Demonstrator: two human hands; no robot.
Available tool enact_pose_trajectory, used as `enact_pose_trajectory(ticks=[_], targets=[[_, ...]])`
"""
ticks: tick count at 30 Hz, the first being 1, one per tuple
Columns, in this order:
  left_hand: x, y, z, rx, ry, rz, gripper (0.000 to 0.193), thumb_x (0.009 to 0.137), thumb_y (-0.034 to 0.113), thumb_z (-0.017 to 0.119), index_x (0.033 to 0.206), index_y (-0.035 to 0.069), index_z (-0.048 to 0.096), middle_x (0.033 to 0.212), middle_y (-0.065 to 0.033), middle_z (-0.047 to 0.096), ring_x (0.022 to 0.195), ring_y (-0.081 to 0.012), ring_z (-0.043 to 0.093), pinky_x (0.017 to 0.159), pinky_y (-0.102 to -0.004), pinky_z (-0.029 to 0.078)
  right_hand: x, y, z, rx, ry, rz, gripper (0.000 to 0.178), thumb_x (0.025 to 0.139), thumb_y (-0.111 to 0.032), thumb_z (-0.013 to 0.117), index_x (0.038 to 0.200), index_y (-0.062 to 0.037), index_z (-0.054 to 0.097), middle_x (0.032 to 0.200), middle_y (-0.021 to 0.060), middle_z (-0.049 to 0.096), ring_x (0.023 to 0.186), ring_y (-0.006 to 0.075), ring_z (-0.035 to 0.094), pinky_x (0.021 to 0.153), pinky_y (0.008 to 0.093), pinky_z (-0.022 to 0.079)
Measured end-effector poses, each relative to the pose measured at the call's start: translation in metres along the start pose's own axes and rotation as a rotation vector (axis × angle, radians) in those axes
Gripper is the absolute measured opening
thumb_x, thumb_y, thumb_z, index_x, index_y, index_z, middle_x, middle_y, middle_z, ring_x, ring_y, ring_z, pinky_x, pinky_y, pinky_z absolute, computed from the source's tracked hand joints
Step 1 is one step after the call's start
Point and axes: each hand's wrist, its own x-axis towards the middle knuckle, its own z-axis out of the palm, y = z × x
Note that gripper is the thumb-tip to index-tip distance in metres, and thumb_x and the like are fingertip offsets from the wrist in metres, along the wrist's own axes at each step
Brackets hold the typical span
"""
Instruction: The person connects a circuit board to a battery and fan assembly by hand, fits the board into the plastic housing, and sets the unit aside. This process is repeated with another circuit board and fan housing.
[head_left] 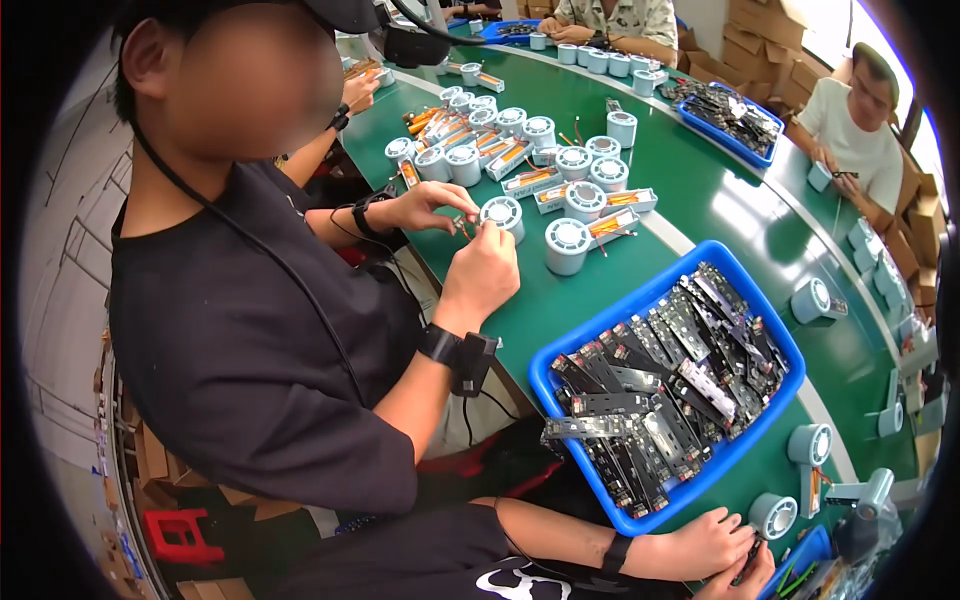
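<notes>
At the lower right, my left hand [695, 550] comes in from the left, a black band on its wrist. Its fingers close on a small dark part [747, 566], mostly covered by fingers; it resembles a circuit board. My right hand [748, 580], cut off by the lower edge, pinches the same part. Just beyond my fingertips lies a light-blue round fan housing [774, 515], its ringed face turned up. A blue tray [541, 375] heaped with black circuit boards [690, 330] stands to the left of the housing.
A co-worker [260, 330] sits close on my left, both hands at another round housing [502, 214]. Several housings with orange-wired batteries [510, 158] crowd the green table [545, 315]. A blue bin [805, 550] is near my right hand. Another person [850, 140] works across the table.
</notes>
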Motion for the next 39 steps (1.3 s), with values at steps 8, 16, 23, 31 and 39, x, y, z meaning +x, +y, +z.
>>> enact_pose_trajectory(ticks=[8, 16, 23, 31, 39], targets=[[-0.023, -0.034, -0.028, -0.408, 0.075, -0.093, 0.013, 0.086, 0.015, 0.061, 0.085, 0.003, 0.066, 0.087, -0.0091, 0.061, 0.084, -0.0244, 0.061, 0.076, -0.0339, 0.051, -0.004, -0.027, 0.041, -0.090, 0.065, 0.052, 0.022, 0.097, -0.016, 0.069, 0.108, 0.0026, 0.070, 0.100, 0.0208, 0.069, 0.089, 0.0366, 0.067, 0.081, 0.0438, 0.054], [-0.019, -0.141, -0.165, -0.428, -0.181, -0.121, 0.017, 0.094, 0.020, 0.055, 0.098, 0.006, 0.064, 0.094, -0.0105, 0.062, 0.089, -0.0232, 0.063, 0.076, -0.0346, 0.052, -0.004, -0.029, 0.074, -0.200, 0.025, 0.022, 0.025, 0.098, -0.018, 0.068, 0.112, 0.0032, 0.067, 0.101, 0.0203, 0.065, 0.090, 0.0379, 0.064, 0.081, 0.0437, 0.053], [-0.060, -0.303, -0.311, -0.185, -0.349, -0.225, 0.020, 0.098, 0.026, 0.055, 0.106, 0.010, 0.064, 0.101, -0.0118, 0.063, 0.094, -0.0223, 0.064, 0.077, -0.0367, 0.053, -0.021, -0.001, 0.092, -0.197, -0.007, -0.020, 0.030, 0.102, -0.020, 0.059, 0.119, 0.0053, 0.056, 0.107, 0.0192, 0.058, 0.097, 0.0362, 0.060, 0.088, 0.0423, 0.050], [-0.048, -0.220, -0.234, -0.350, -0.349, -0.234, 0.024, 0.103, 0.034, 0.054, 0.115, 0.015, 0.065, 0.108, -0.0133, 0.065, 0.100, -0.0212, 0.064, 0.078, -0.0391, 0.054, -0.029, 0.002, 0.081, -0.019, -0.081, 0.080, 0.030, 0.106, -0.019, 0.049, 0.120, 0.0059, 0.056, 0.109, 0.0199, 0.058, 0.099, 0.0342, 0.058, 0.091, 0.0400, 0.050], [-0.029, -0.036, -0.026, -0.658, -0.113, -0.209, 0.018, 0.098, 0.021, 0.056, 0.107, 0.006, 0.059, 0.098, -0.0134, 0.064, 0.092, -0.0259, 0.066, 0.080, -0.0402, 0.054, -0.019, 0.005, 0.056, -0.203, -0.084, 0.124, 0.038, 0.101, -0.015, 0.056, 0.131, 0.0070, 0.047, 0.114, 0.0254, 0.058, 0.102, 0.0390, 0.060, 0.089, 0.0432, 0.050]])
